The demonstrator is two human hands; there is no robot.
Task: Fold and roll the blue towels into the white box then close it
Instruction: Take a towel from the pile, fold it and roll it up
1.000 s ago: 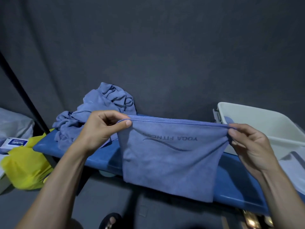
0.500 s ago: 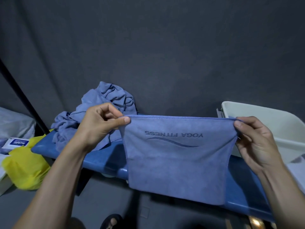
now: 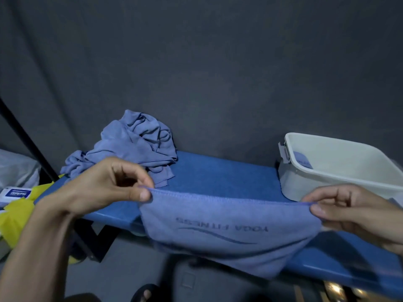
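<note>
A blue towel [image 3: 229,232] printed "YOGA FITNESS" hangs stretched between my hands over the front edge of the blue bench [image 3: 218,173]. My left hand [image 3: 102,186] pinches its upper left corner between thumb and fingers. My right hand [image 3: 357,210] pinches the upper right corner. A crumpled pile of blue towels [image 3: 133,147] lies at the bench's back left. The open white box [image 3: 340,168] stands at the right end, with one rolled blue towel [image 3: 302,161] inside at its left wall.
A dark grey curtain hangs right behind the bench. To the left are a yellow bag [image 3: 17,212], a small white-and-blue pack [image 3: 15,194] and a black slanted pole [image 3: 28,144]. A sandalled foot [image 3: 145,294] shows on the floor below.
Both hands have lowered the stretched towel toward the bench, so its top edge now sits near the bench's front and its lower part drapes over the edge.
</note>
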